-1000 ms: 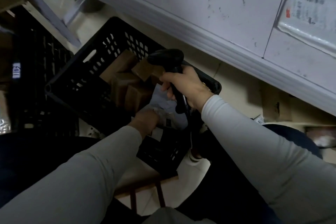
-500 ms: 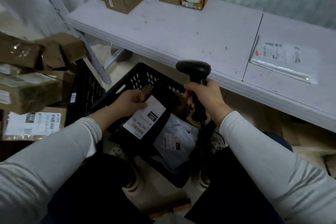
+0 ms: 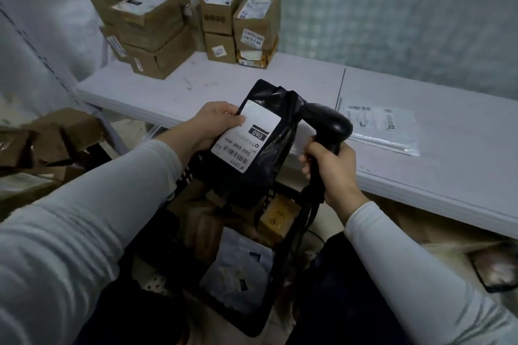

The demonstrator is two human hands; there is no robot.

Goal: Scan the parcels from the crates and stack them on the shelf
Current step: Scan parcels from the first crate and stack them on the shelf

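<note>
Holding black parcel (image 3: 276, 173) in left hand (image 3: 217, 124), scanner (image 3: 332, 126) in right hand (image 3: 335, 172)

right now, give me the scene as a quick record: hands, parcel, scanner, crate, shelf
left hand: grips the parcel at its upper left edge
right hand: grips the scanner by the handle
parcel: black bag held over the crate, label facing the camera
scanner: head beside the parcel's right edge
crate: holds a brown box and a white mailer
shelf: boxes stacked at back left, clear mailer lying flat at right
</note>
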